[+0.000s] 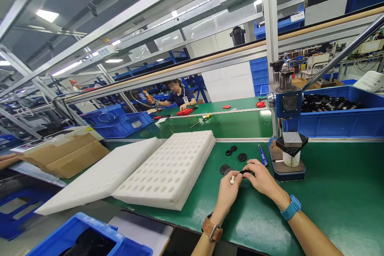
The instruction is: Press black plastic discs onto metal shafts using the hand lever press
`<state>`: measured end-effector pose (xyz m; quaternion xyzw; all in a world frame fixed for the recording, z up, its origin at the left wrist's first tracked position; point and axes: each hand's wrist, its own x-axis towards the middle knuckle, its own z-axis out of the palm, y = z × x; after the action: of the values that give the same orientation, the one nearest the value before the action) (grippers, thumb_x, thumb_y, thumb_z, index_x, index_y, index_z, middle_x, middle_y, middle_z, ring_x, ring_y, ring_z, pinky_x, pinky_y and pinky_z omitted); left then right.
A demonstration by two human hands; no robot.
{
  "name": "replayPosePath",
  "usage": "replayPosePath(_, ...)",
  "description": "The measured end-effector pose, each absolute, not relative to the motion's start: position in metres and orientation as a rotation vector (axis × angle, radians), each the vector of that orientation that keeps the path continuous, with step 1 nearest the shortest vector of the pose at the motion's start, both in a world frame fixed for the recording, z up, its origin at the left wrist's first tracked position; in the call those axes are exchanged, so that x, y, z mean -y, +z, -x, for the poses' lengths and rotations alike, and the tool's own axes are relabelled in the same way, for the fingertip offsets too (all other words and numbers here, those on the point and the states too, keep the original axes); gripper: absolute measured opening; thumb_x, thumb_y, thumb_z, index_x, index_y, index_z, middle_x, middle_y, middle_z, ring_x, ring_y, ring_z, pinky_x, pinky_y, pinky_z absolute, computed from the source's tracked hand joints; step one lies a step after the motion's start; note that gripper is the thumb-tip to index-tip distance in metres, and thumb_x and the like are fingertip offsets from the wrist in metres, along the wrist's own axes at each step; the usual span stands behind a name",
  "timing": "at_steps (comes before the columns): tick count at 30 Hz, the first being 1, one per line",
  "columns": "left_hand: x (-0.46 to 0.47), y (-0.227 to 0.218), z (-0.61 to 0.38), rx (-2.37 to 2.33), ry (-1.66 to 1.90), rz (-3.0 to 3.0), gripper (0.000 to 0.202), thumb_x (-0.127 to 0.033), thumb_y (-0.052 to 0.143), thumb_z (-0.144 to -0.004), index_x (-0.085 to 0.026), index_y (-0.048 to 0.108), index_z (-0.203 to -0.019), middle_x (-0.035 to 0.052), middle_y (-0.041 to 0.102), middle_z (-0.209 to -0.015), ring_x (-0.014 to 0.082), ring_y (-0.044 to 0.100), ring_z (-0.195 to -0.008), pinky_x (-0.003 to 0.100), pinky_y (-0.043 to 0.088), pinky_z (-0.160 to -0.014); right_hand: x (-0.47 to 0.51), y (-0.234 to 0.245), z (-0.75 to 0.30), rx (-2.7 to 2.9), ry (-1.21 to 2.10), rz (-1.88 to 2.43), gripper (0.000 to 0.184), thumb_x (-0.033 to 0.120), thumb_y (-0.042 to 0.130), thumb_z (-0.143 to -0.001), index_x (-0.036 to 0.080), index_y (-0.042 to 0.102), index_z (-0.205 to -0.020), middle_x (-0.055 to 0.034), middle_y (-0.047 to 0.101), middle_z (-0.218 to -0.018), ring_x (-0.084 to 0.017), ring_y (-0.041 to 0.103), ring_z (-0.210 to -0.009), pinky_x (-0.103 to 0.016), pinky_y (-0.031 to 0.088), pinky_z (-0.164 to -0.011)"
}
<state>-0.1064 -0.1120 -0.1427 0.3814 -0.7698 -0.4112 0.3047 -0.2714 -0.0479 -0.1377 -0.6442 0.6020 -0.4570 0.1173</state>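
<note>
Our two forearms (312, 230) come in nearest, one with a brown watch strap (212, 228), the other with a blue band (291, 207). Between our fingertips, just above the green bench (333, 192), is one small black part (245, 171), seen mostly edge-on; its shape we cannot tell. Our left hand (228, 193) pinches its near-left side between thumb and fingers, and our right hand (264, 179) pinches the other side, probably so that it stays steady and can be turned finely. One small white piece (232, 180) shows against the left fingers; how it is held is unclear.

Just beyond lie five black discs (242, 157), two small, one middling and two larger ones overlapping, presumably left loose for easy reach. One blue utility knife (263, 155) lies beside one arbor press (288, 104), whose base bears one white block (291, 160) under a black plate and a metal block, likely as a support.

Left of us are two foam pieces: one holed foam tray (168, 164), its pockets apparently for keeping parts apart, and one foam slab (102, 178). One blue bin (342, 124) behind the press holds black parts too many to count; across the bench sits one co-worker (180, 97).
</note>
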Motion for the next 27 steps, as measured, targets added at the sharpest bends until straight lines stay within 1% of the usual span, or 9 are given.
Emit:
replayPosePath(3, 0.104, -0.147, 0.097, 1.893, -1.388, -0.992, 0.048, -0.052, 0.06, -0.085, -0.016, 0.048, -0.114, -0.0002, 0.053, -0.081, 0.0141, 0.046, -0.069, 0.026, 0.036, -0.065, 0.049, -0.138, 0.27, -1.789, -1.406, 1.812, 0.016, 0.023, 0.06, -0.094, 0.019, 0.074, -0.101, -0.0103, 0.068, -0.113, -0.026, 0.056, -0.122, -0.041, 0.047, -0.103)
replayPosePath(5, 0.099, -0.147, 0.094, 1.903, -1.54, -0.908, 0.046, -0.045, 0.057, -0.088, -0.018, 0.039, -0.12, -0.0001, 0.054, -0.086, 0.014, 0.048, -0.072, 0.027, 0.039, -0.068, 0.049, -0.139, 0.268, -1.773, -1.426, 1.813, 0.019, 0.024, 0.058, -0.096, 0.02, 0.073, -0.105, -0.0104, 0.067, -0.116, -0.025, 0.057, -0.121, -0.041, 0.046, -0.104)
replayPosePath(7, 0.096, -0.145, 0.094, 1.948, -1.573, -0.836, 0.044, -0.041, 0.053, -0.091, -0.019, 0.031, -0.123, 0.0003, 0.056, -0.087, 0.0147, 0.05, -0.075, 0.028, 0.04, -0.073, 0.048, -0.14, 0.266, -1.747, -1.427, 1.835, 0.021, 0.022, 0.055, -0.096, 0.02, 0.072, -0.108, -0.01, 0.067, -0.118, -0.024, 0.057, -0.122, -0.041, 0.046, -0.104)
replayPosePath(10, 0.094, -0.143, 0.098, 1.979, -1.513, -0.765, 0.048, -0.039, 0.049, -0.094, -0.018, 0.023, -0.128, 0.0019, 0.06, -0.09, 0.0165, 0.055, -0.083, 0.031, 0.042, -0.078, 0.047, -0.141, 0.264, -1.731, -1.414, 1.865, 0.024, 0.021, 0.052, -0.097, 0.019, 0.071, -0.111, -0.0102, 0.066, -0.121, -0.025, 0.056, -0.124, -0.043, 0.045, -0.105)
replayPosePath(14, 0.095, -0.142, 0.101, 1.926, -1.515, -0.739, 0.052, -0.039, 0.052, -0.093, -0.019, 0.021, -0.13, 0.0025, 0.063, -0.09, 0.0183, 0.06, -0.088, 0.032, 0.043, -0.079, 0.047, -0.143, 0.265, -1.71, -1.389, 1.914, 0.026, 0.022, 0.05, -0.098, 0.019, 0.071, -0.114, -0.0106, 0.066, -0.123, -0.025, 0.056, -0.125, -0.044, 0.045, -0.106)
replayPosePath(19, 0.095, -0.153, 0.099, 1.848, -1.55, -0.749, 0.056, -0.042, 0.055, -0.092, -0.018, 0.022, -0.13, 0.0023, 0.063, -0.088, 0.0179, 0.061, -0.087, 0.032, 0.045, -0.08, 0.046, -0.14, 0.265, -1.621, -1.362, 2.032, 0.03, 0.019, 0.05, -0.098, 0.02, 0.073, -0.118, -0.0111, 0.068, -0.122, -0.026, 0.055, -0.127, -0.045, 0.045, -0.105)
replayPosePath(23, 0.093, -0.167, 0.091, 1.761, -1.553, -0.745, 0.058, -0.045, 0.057, -0.093, -0.019, 0.022, -0.131, 0.0043, 0.065, -0.094, 0.0182, 0.062, -0.091, 0.033, 0.047, -0.083, 0.045, -0.135, 0.26, -1.485, -1.307, 2.172, 0.028, 0.017, 0.058, -0.095, 0.026, 0.076, -0.114, -0.0046, 0.073, -0.11, -0.028, 0.056, -0.126, -0.047, 0.044, -0.105)
replayPosePath(25, 0.089, -0.172, 0.087, 1.723, -1.543, -0.73, 0.058, -0.046, 0.057, -0.094, -0.02, 0.022, -0.133, 0.005, 0.064, -0.099, 0.0184, 0.063, -0.095, 0.033, 0.048, -0.085, 0.044, -0.132, 0.257, -1.426, -1.289, 2.21, 0.027, 0.018, 0.06, -0.095, 0.028, 0.076, -0.115, -0.0017, 0.073, -0.113, -0.026, 0.06, -0.122, -0.046, 0.043, -0.108)
replayPosePath(27, 0.084, -0.174, 0.085, 1.677, -1.52, -0.717, 0.06, -0.045, 0.058, -0.094, -0.021, 0.021, -0.135, 0.0061, 0.063, -0.104, 0.0187, 0.062, -0.1, 0.033, 0.048, -0.089, 0.043, -0.13, 0.256, -1.356, -1.282, 2.244, 0.027, 0.02, 0.06, -0.097, 0.029, 0.075, -0.116, -0.0009, 0.072, -0.116, -0.022, 0.063, -0.118, -0.044, 0.041, -0.112)
